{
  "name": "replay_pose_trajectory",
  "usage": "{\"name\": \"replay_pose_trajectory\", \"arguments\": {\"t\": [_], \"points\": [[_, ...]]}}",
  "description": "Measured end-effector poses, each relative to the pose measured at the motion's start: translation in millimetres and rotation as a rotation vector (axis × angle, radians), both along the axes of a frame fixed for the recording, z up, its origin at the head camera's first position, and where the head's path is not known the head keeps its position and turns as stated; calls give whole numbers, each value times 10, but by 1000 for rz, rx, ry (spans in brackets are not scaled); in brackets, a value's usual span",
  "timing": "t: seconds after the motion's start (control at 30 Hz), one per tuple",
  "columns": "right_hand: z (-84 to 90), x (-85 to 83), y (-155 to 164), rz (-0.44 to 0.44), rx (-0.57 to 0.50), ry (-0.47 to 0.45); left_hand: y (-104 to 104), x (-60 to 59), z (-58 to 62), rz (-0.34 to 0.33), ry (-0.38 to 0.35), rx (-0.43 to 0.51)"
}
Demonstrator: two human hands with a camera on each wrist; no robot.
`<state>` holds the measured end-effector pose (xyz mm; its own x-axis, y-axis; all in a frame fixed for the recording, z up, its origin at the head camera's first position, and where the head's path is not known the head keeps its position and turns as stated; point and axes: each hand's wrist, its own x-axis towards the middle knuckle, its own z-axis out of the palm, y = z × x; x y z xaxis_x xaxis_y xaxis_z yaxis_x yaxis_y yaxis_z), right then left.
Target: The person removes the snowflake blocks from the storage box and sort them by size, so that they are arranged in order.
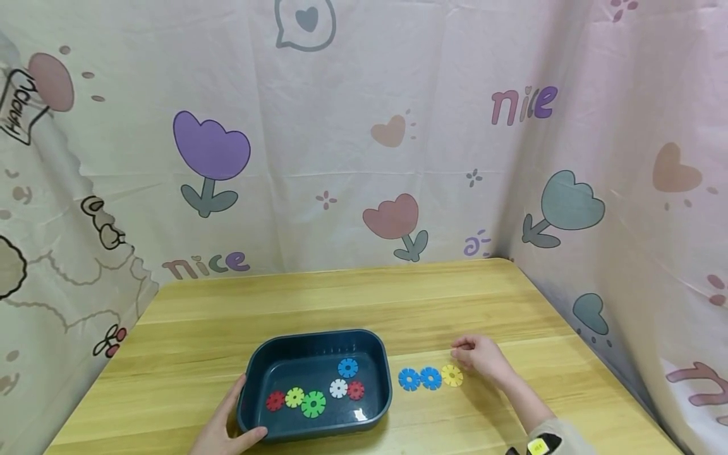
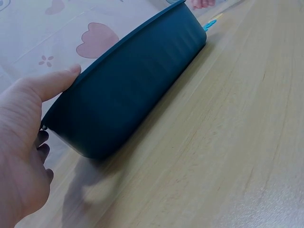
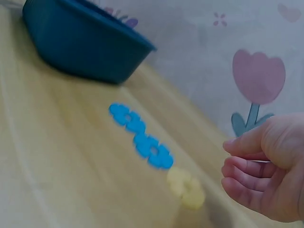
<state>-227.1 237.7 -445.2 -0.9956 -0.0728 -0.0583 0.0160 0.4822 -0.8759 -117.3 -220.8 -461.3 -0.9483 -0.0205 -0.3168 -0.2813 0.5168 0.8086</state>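
Yellow disc (image 1: 448,377) flat on table (image 1: 443,303), right end of a short row, right hand (image 1: 482,357) just beside it

Row, left to right: two blue discs (image 1: 425,379), then the yellow one, all to the right of the dark blue tray (image 1: 324,432). Neighbours look to be touching; can't tell if slots are interlocked. Step in hand looks like lining up or joining discs in that row. To do it well: take each disc by its edge, thumb against index, approach from the far right so the hand doesn't hide the join, match slot to slot, press lightly so the blue pair stays in line. Thin pieces, likely to slide, so steadying the neighbour should help

Right hand: fingers bent, side by side, thumb tip close to index, no piece visible between them. Left hand (image 1: 227,423): grips the tray's near left corner, thumb on near rim, fingers bent round the left end

Orientation: yellow disc is round and notched with a centre hole, so no long axis, no front; flat face up. Row's long axis runs left to right, right end slightly farther. Tray's long axis much the same, opening up; six more discs (image 1: 313,397) inside, three on the left, three on the right
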Motion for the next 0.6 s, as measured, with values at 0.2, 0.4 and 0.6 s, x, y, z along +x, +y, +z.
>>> {"name": "replay_pose_trajectory", "arguments": {"t": [0.2, 0.4, 0.6], "points": [[207, -110, -147, 116, -37, 32, 5, 12, 8, -11, 34, -2], [399, -184, -361, 208, -98, 44, 25, 24, 32, -6, 26, -18], [572, -222, -623, 271, -96, 52, 25, 41, 39, -8, 31, -13]]}}
